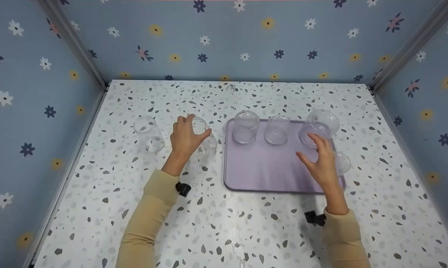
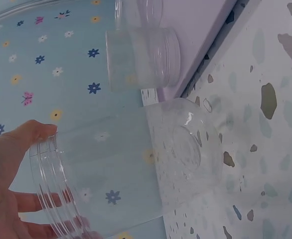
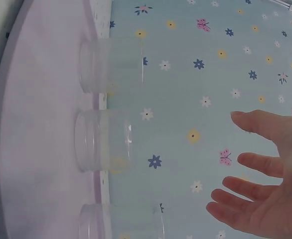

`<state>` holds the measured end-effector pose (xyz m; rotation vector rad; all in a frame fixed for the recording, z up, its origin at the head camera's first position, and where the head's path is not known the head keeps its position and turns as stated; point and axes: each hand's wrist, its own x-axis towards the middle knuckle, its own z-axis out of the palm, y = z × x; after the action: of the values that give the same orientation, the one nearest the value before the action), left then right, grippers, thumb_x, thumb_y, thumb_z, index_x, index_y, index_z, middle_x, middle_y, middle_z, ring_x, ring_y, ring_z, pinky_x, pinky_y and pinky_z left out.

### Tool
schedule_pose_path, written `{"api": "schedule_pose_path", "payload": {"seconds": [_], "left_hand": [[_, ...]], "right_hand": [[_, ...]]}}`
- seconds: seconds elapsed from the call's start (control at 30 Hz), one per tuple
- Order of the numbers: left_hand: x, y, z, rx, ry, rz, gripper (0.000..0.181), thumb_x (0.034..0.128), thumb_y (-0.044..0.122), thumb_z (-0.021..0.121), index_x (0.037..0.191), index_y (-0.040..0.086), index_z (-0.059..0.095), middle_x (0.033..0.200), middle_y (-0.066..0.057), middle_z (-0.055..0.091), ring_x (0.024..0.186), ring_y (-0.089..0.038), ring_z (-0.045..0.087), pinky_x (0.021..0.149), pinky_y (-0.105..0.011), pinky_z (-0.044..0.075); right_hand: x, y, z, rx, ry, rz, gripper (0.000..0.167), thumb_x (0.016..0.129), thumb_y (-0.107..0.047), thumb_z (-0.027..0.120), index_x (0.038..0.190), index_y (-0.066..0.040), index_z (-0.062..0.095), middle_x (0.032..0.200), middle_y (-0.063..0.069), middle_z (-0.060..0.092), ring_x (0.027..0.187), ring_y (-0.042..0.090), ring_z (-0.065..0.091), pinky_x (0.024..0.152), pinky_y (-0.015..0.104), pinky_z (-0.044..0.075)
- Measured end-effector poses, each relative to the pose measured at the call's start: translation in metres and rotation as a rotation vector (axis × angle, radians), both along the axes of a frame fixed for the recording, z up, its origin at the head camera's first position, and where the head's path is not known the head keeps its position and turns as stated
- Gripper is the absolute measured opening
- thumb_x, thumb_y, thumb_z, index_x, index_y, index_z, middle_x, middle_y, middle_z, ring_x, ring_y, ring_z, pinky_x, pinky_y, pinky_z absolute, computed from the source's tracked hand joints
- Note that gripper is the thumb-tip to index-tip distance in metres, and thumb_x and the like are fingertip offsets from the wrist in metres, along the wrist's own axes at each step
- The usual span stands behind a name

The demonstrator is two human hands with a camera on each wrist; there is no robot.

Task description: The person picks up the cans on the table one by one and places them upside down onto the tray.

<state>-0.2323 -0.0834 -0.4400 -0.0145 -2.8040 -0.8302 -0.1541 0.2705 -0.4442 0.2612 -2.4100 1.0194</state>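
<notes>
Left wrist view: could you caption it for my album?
The left hand's grip holds a clear jar by its ridged rim; a second jar stands on the purple tray beyond.

Jars [image 1: 246, 128] on far side of tray [image 1: 268, 167]

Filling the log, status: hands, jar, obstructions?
Left hand grips clear jar by rim. Right hand empty above tray. Three jars along tray's far side; nothing seen between held jar and tray.

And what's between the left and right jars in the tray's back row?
The middle jar stands between the left jar and the right jar on the tray in the head view.
</notes>
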Motion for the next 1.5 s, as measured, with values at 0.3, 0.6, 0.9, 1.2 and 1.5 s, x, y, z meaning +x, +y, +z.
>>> {"api": "schedule_pose_path", "payload": {"seconds": [0.3,0.6,0.9,1.2,1.5], "left_hand": [[0.018,0.006,0.001,0.058,0.05,-0.029,0.068,0.0736,0.049,0.064,0.124,0.005,0.049,0.111,-0.02,0.047,0.093,-0.033,0.05,0.063,-0.044,0.047],[0.036,0.018,-0.003,0.128,0.094,-0.078,0.069,0.0742,0.048,0.064,0.125,0.003,0.048,0.11,-0.018,0.049,0.095,-0.031,0.05,0.071,-0.042,0.046],[0.048,0.026,-0.002,0.215,0.149,-0.139,0.064,0.0776,0.046,0.062,0.122,0.002,0.047,0.109,-0.017,0.049,0.099,-0.028,0.051,0.082,-0.038,0.043],[0.056,0.034,-0.002,0.363,0.138,-0.198,0.064,0.0811,0.049,0.056,0.125,0.004,0.044,0.113,-0.014,0.049,0.096,-0.024,0.051,0.079,-0.036,0.044],[0.061,0.041,-0.007,0.514,0.163,-0.253,0.055,0.084,0.044,0.052,0.123,0.005,0.044,0.108,-0.012,0.049,0.088,-0.021,0.052,0.065,-0.036,0.049]], "right_hand": [[0.002,-0.019,-0.012,-0.073,-0.047,0.069,0.055,0.071,-0.005,0.074,0.12,0.001,0.05,0.116,0.021,0.049,0.103,0.034,0.047,0.077,0.049,0.043],[0.008,-0.038,-0.02,-0.156,-0.083,0.142,0.055,0.07,-0.001,0.073,0.119,0.004,0.05,0.113,0.021,0.051,0.1,0.033,0.049,0.077,0.047,0.044],[0.023,-0.063,0.005,-0.187,-0.161,0.227,0.052,0.072,0.005,0.069,0.118,0.012,0.047,0.112,0.025,0.05,0.101,0.038,0.05,0.076,0.052,0.044],[0.02,-0.07,0.004,-0.307,-0.292,0.338,0.053,0.076,0.003,0.066,0.124,0.01,0.043,0.121,0.027,0.045,0.106,0.038,0.047,0.081,0.052,0.042],[0.014,-0.073,-0.004,-0.519,-0.428,0.452,0.06,0.078,0.009,0.061,0.131,0.009,0.032,0.127,0.026,0.038,0.11,0.038,0.043,0.085,0.045,0.042]]}}
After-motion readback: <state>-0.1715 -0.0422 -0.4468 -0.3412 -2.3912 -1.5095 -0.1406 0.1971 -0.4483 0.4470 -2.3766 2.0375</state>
